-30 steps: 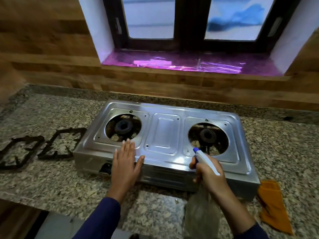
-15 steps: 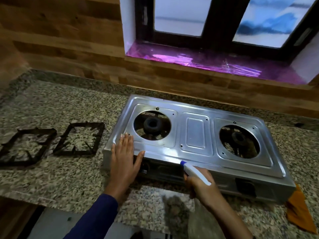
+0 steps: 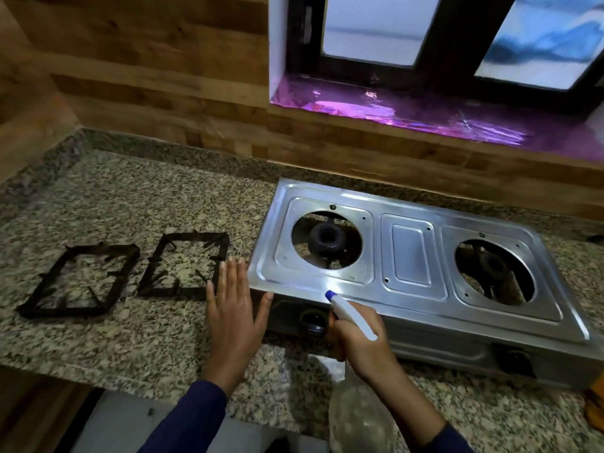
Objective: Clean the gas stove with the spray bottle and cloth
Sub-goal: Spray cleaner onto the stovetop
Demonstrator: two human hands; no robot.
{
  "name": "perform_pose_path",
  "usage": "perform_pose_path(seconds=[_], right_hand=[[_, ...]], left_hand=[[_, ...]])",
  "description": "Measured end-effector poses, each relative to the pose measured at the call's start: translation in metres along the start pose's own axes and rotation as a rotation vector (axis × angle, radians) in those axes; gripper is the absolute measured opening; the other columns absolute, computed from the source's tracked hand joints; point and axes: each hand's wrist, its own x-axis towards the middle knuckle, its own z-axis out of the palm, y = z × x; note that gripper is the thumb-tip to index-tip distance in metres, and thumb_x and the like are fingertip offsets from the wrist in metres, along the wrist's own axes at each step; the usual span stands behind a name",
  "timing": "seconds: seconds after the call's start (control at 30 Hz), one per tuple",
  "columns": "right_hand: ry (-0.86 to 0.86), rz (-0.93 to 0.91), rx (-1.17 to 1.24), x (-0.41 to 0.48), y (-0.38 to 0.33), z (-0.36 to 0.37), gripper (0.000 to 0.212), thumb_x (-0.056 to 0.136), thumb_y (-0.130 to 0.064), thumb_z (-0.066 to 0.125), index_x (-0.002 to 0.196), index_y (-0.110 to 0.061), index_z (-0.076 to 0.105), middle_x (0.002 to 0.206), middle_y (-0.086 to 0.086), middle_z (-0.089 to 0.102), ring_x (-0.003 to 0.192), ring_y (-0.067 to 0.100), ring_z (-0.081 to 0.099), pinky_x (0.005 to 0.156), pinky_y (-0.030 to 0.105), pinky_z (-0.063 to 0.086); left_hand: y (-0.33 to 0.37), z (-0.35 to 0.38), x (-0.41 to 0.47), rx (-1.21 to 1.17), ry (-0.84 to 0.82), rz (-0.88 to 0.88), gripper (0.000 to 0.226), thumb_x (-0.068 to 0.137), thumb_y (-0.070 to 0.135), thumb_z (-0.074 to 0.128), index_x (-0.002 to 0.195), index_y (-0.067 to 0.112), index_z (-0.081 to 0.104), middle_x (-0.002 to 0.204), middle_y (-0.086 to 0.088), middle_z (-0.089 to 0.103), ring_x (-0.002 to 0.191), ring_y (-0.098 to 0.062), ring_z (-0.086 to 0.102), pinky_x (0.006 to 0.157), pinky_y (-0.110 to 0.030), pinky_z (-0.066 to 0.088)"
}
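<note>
A steel two-burner gas stove (image 3: 411, 256) stands on the granite counter with its pan supports taken off. My right hand (image 3: 361, 343) grips a clear spray bottle (image 3: 351, 312) with a white head and blue nozzle, aimed at the stove's front left edge. Flat and with fingers apart, my left hand (image 3: 233, 308) rests against the stove's left front corner, partly on the counter. A sliver of the orange cloth (image 3: 596, 403) shows at the right edge of the frame.
Two black pan supports (image 3: 183, 264) (image 3: 80, 281) lie side by side on the counter (image 3: 130, 197) left of the stove. A wooden wall and a window with a purple-lined sill (image 3: 425, 116) rise behind. The counter's front edge runs just below my hands.
The view has swung left, so the stove sits further right. My left hand slid from the stove's front edge to its left corner. The spray bottle moved left along the front edge.
</note>
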Motion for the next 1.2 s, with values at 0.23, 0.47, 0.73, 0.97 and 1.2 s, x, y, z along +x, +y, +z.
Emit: perform_pose_path(seconds=[0.23,0.47,0.73,0.97,1.2], right_hand=[[0.150,-0.041,-0.060,0.029,-0.017,-0.011,0.013,0.071,-0.012,0.049,0.069,0.001,0.048,0.062,0.012,0.042,0.055,0.016,0.041,0.050,0.025,0.031],[0.235,0.065,-0.015,0.039,-0.015,-0.042,0.009,0.073,-0.012,0.050,0.071,-0.004,0.050,0.067,0.014,0.045,0.059,0.018,0.043,0.055,0.037,0.037],[0.344,0.186,0.106,0.016,-0.001,-0.085,0.004,0.068,-0.007,0.050,0.067,-0.004,0.048,0.061,0.007,0.043,0.049,0.013,0.044,0.041,0.021,0.038],[0.429,0.228,0.078,-0.016,0.026,-0.134,0.019,0.059,-0.014,0.050,0.062,-0.002,0.035,0.059,0.009,0.030,0.055,0.018,0.025,0.053,0.038,0.018],[0.519,0.147,0.034,-0.070,0.049,-0.226,0.015,0.069,-0.010,0.049,0.074,0.000,0.059,0.058,-0.001,0.048,0.049,0.010,0.042,0.047,0.021,0.031]], left_hand=[[-0.004,-0.004,0.018,0.001,0.003,0.054,0.074,0.099,0.059,0.015,0.157,0.014,0.006,0.165,-0.004,0.001,0.152,-0.019,-0.006,0.122,-0.049,0.006],[0.010,0.003,0.029,0.041,0.009,0.087,0.070,0.099,0.056,0.016,0.155,0.015,0.020,0.164,-0.004,0.012,0.152,-0.019,0.000,0.120,-0.057,-0.002],[0.063,0.013,0.028,-0.041,0.009,0.269,0.071,0.099,0.057,0.023,0.156,0.014,0.019,0.164,-0.004,0.011,0.152,-0.017,0.000,0.121,-0.052,0.001],[0.138,0.034,0.020,-0.048,-0.077,0.471,0.069,0.098,0.055,0.028,0.152,0.012,0.032,0.161,-0.006,0.025,0.151,-0.019,0.011,0.118,-0.052,0.015],[0.242,0.063,0.006,-0.115,-0.207,0.694,0.067,0.097,0.055,0.031,0.147,0.012,0.044,0.156,-0.007,0.035,0.146,-0.022,0.027,0.115,-0.046,0.016]])
